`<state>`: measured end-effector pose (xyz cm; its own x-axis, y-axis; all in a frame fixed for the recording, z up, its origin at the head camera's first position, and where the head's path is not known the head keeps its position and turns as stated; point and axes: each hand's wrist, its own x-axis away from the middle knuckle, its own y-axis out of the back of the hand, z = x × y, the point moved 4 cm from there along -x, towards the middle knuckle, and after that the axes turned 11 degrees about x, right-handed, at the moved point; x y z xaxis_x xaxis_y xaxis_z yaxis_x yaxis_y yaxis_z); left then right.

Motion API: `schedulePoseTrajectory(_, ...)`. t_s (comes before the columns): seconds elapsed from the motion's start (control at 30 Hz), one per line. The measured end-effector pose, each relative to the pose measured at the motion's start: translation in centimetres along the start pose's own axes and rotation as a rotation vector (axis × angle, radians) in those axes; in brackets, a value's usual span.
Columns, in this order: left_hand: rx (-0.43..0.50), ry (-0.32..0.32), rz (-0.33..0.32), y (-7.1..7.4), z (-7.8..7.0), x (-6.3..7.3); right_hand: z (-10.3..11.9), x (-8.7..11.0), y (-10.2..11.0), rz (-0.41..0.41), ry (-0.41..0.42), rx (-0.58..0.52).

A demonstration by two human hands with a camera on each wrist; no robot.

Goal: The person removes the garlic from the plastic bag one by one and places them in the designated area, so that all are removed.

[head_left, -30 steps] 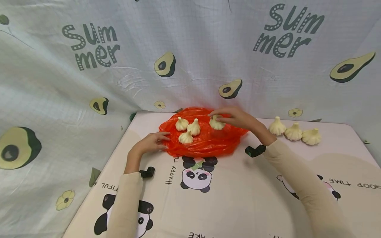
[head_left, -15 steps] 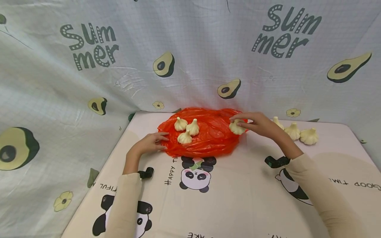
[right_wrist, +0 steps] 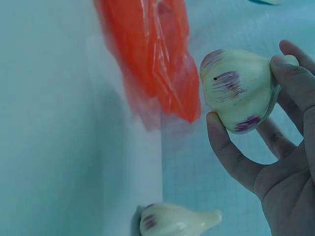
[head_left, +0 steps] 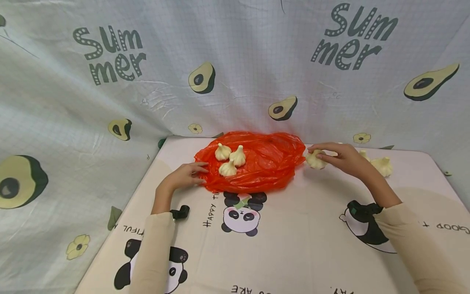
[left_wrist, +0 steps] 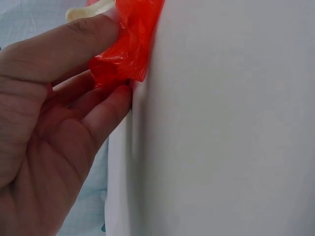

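My right hand point(head_left: 339, 158) holds a garlic bulb point(head_left: 315, 159) just off the right end of a red plastic bag point(head_left: 271, 159). In the right wrist view, thumb and fingers pinch that bulb point(right_wrist: 238, 91), which shows purple streaks. My left hand point(head_left: 183, 176) is at the bag's left edge. The left wrist view shows its thumb over the red film point(left_wrist: 130, 44) and its fingers below. On the bag's left half sit three pale garlic bulbs point(head_left: 228, 169) close together. More garlic bulbs point(head_left: 382, 166) stand to the right, partly behind my right hand.
The table point(head_left: 286, 245) has a light cover printed with pandas. A hanging cloth point(head_left: 235, 41) with avocados and lettering rises behind the table and on the left. One loose bulb point(right_wrist: 172, 220) lies low in the right wrist view.
My right hand has carried a garlic bulb rightward from above the red bag to past its right end. My left hand stays at the bag's left edge.
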<state>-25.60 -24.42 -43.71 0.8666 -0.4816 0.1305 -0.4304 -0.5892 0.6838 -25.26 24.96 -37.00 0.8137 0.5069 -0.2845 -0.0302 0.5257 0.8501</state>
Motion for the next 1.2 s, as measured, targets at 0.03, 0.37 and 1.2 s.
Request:
schedulePoseTrajectory(0.03, 0.003, 0.003, -0.001, 0.0, 0.0, 0.0, -0.2, 0.3, 0.1, -0.011, -0.008, 0.0)
schedulePoseTrajectory(0.37, 0.003, 0.018, -0.001, 0.1, 0.1, -0.1, -3.0, 3.3, 0.2, -0.003, -0.107, 0.045)
schedulePoseTrajectory(1.2, 0.007, 0.026, 0.009, -0.1, 0.6, -0.3, -5.5, 6.0, -0.5, 0.0, -0.18, 0.094)
